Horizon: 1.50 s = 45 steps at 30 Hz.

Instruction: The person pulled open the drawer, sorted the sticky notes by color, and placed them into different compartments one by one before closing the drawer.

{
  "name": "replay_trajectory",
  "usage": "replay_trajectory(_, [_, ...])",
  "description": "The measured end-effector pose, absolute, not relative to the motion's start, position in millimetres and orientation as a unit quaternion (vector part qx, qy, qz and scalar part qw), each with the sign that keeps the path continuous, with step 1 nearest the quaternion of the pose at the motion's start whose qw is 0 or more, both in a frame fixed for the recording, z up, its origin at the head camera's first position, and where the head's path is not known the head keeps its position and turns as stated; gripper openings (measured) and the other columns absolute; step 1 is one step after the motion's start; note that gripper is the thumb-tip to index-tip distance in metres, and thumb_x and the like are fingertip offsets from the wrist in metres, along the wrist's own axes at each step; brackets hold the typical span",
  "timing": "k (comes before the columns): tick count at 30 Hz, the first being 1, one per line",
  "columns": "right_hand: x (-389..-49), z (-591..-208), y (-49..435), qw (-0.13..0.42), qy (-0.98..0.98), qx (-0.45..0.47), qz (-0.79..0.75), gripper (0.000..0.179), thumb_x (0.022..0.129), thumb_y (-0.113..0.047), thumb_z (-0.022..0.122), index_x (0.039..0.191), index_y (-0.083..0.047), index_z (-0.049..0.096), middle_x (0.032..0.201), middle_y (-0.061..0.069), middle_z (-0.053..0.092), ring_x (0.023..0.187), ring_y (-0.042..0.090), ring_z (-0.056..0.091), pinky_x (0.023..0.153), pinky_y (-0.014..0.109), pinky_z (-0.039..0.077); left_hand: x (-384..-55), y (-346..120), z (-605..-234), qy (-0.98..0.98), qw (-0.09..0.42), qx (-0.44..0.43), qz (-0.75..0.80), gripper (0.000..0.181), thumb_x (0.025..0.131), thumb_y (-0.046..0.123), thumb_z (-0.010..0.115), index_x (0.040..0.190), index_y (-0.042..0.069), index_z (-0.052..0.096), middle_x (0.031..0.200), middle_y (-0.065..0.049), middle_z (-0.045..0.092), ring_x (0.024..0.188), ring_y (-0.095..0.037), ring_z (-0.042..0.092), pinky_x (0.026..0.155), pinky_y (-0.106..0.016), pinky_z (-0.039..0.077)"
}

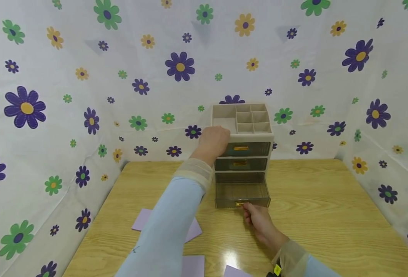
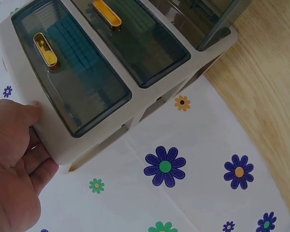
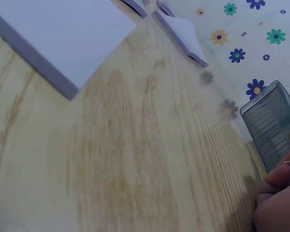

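A white desktop drawer organizer (image 1: 267,137) stands at the back of the table, with an open compartment top and three smoky see-through drawers. My left hand (image 1: 213,140) grips its upper left edge; in the left wrist view the thumb lies on the frame beside the top drawer (image 2: 70,72) and the fingers curl round the side. The bottom drawer (image 1: 224,202) is pulled out and looks empty. My right hand (image 1: 260,221) pinches the gold handle (image 1: 239,204) on its front. The upper two drawers are closed.
Light purple pads (image 1: 193,230) lie on the wooden table (image 1: 321,215), partly hidden by my left arm, with more at the near edge. In the right wrist view a thick purple block (image 3: 63,38) lies close by. Flower-patterned cloth (image 1: 155,127) hangs behind and at both sides.
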State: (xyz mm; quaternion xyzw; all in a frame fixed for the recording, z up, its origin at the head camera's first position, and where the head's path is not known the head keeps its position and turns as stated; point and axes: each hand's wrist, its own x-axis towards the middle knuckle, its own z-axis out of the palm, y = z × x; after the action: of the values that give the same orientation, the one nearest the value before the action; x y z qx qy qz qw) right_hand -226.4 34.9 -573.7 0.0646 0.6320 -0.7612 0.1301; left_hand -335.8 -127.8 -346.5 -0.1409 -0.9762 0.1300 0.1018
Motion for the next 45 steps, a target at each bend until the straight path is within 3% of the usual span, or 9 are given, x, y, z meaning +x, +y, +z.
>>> replay_trajectory(9, [-224.1,-572.7,34.3,0.117,0.63,0.048,-0.766,0.03,0.098,-0.017,0.055,0.1,0.012,0.061,0.068,0.001,0.053,0.055,0.007,0.045,0.05,0.018,0.039,-336.4,-132.3,-346.2,-0.984,0.084,-0.134,0.086,0.018,0.099,0.028,0.051,0.104,0.014,0.062,0.096,-0.002,0.065,0.084,-0.021,0.062,0.078,-0.037,0.051])
replay_trajectory(13, [-223.3,-573.2,34.0,0.121,0.638,0.044,-0.759,0.026,0.097,-0.015,0.056,0.092,0.009,0.061,0.07,0.003,0.054,0.058,0.009,0.046,0.051,0.019,0.04,-331.7,-135.0,-344.6,-0.982,0.084,-0.154,0.064,0.03,0.101,0.033,0.046,0.117,0.011,0.058,0.108,-0.005,0.06,0.098,-0.022,0.058,0.09,-0.036,0.047])
replay_trajectory(18, [-217.5,-574.1,42.3,0.135,0.658,0.024,-0.741,0.023,0.095,-0.009,0.055,0.077,0.006,0.057,0.067,0.004,0.052,0.059,0.012,0.046,0.053,0.022,0.04,-315.1,-133.6,-344.3,-0.966,0.152,-0.204,0.042,0.041,0.098,0.031,0.051,0.132,0.007,0.05,0.129,-0.009,0.051,0.118,-0.023,0.047,0.102,-0.034,0.04])
replay_trajectory(23, [-210.3,-568.2,57.3,0.154,0.672,0.027,-0.724,0.025,0.096,-0.01,0.053,0.106,0.013,0.058,0.079,0.006,0.056,0.066,0.011,0.048,0.057,0.02,0.043,-285.6,-134.3,-348.4,-0.934,0.236,-0.268,0.026,0.036,0.095,0.029,0.057,0.122,0.005,0.056,0.128,-0.011,0.053,0.118,-0.025,0.049,0.104,-0.034,0.039])
replay_trajectory(26, [-206.5,-565.1,69.5,0.164,0.689,0.032,-0.705,0.033,0.097,-0.013,0.054,0.117,0.012,0.054,0.086,0.006,0.056,0.072,0.012,0.05,0.06,0.021,0.045,-266.9,-137.9,-358.2,-0.915,0.246,-0.317,0.03,0.03,0.094,0.027,0.057,0.115,0.005,0.059,0.121,-0.011,0.056,0.113,-0.024,0.052,0.1,-0.033,0.042])
replay_trajectory(30, [-205.6,-561.7,85.8,0.16,0.718,0.049,-0.675,0.028,0.097,-0.014,0.055,0.112,0.01,0.057,0.085,0.006,0.057,0.072,0.013,0.051,0.06,0.021,0.046,-242.2,-145.6,-378.4,-0.899,0.218,-0.376,0.05,0.02,0.095,0.027,0.057,0.103,0.009,0.062,0.103,-0.003,0.06,0.094,-0.017,0.056,0.085,-0.027,0.048])
replay_trajectory(36, [-209.1,-550.2,106.5,0.126,0.759,0.061,-0.636,0.031,0.098,-0.017,0.052,0.115,0.009,0.054,0.093,0.008,0.058,0.079,0.017,0.053,0.065,0.025,0.046,-200.2,-151.9,-415.2,-0.907,0.103,-0.401,0.085,0.019,0.097,0.032,0.056,0.084,0.018,0.06,0.075,0.009,0.056,0.067,-0.007,0.051,0.057,-0.021,0.044])
replay_trajectory(41, [-214.6,-539.8,114.3,0.067,0.8,0.039,-0.595,0.029,0.097,-0.013,0.049,0.119,0.006,0.049,0.1,0.012,0.054,0.087,0.023,0.053,0.068,0.026,0.047,-171.0,-158.2,-453.5,-0.914,0.004,-0.405,0.03,0.021,0.096,0.039,0.058,0.093,0.02,0.066,0.082,0.013,0.062,0.067,0.002,0.052,0.059,-0.016,0.044])
replay_trajectory(45, [-221.2,-537.4,115.0,-0.03,0.852,-0.006,-0.523,0.025,0.098,-0.016,0.051,0.115,0.002,0.054,0.099,0.01,0.056,0.088,0.021,0.053,0.068,0.023,0.046,-152.1,-162.9,-479.6,-0.91,-0.031,-0.412,-0.024,0.027,0.094,0.042,0.06,0.099,0.017,0.07,0.091,0.01,0.067,0.075,0.003,0.057,0.065,-0.013,0.047])
